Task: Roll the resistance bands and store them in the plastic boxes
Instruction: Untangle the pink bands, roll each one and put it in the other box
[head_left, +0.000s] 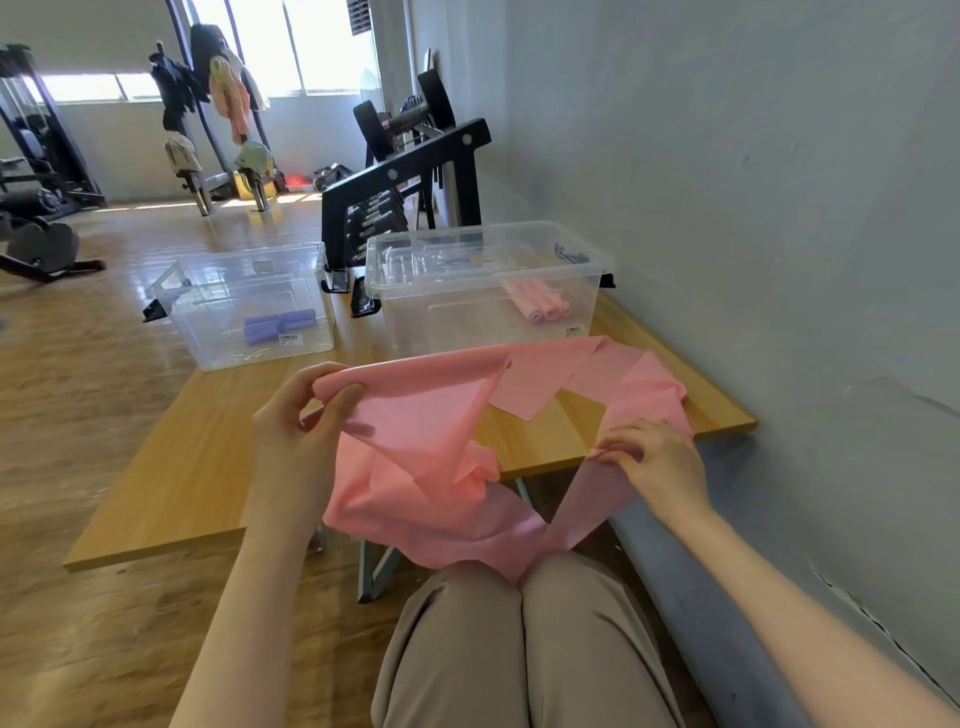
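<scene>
A long pink resistance band (431, 415) lies unrolled, draped from the wooden table (208, 457) down over my knees. My left hand (296, 426) pinches one end of it, lifted above the table's front edge. My right hand (654, 462) grips another stretch of the same band at the right front edge. Behind stand two clear plastic boxes: the left box (208, 332) holds rolled purple bands (278, 325), the right box (395, 270) holds rolled pink bands (540, 304).
A grey wall (779, 208) runs close along the right side. A black dumbbell rack (410, 171) stands just behind the boxes. Gym machines and hanging clothes fill the far room. My knees (519, 623) sit below the table's front edge.
</scene>
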